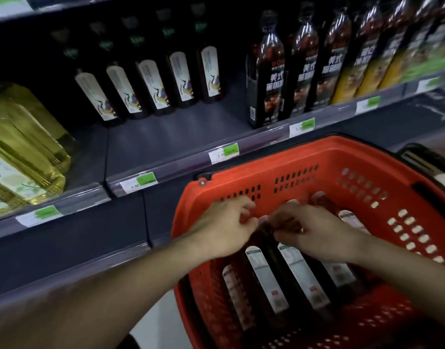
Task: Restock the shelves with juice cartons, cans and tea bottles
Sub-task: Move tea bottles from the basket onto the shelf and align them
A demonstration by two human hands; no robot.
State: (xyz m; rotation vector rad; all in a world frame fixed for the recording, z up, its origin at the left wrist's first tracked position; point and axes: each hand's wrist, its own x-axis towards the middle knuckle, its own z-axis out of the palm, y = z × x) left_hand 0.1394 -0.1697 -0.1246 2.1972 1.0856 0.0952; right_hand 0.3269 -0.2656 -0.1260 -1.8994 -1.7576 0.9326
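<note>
Both hands reach into the red basket [317, 157], which sits near and right of the shelf [181, 137]. The left hand [224, 227] and right hand [314, 233] curl over the necks of dark tea bottles [266, 278] lying side by side there; blur hides whether either has closed. Farther left, 5 matching bottles [155, 84] stand set back, leaving bare shelf in front, probably for these.

Dim aisle – dark grey metal shelving [166, 137]; pale floor [155, 321] beneath; green-marked price tags [224, 153] along its edges.
</note>
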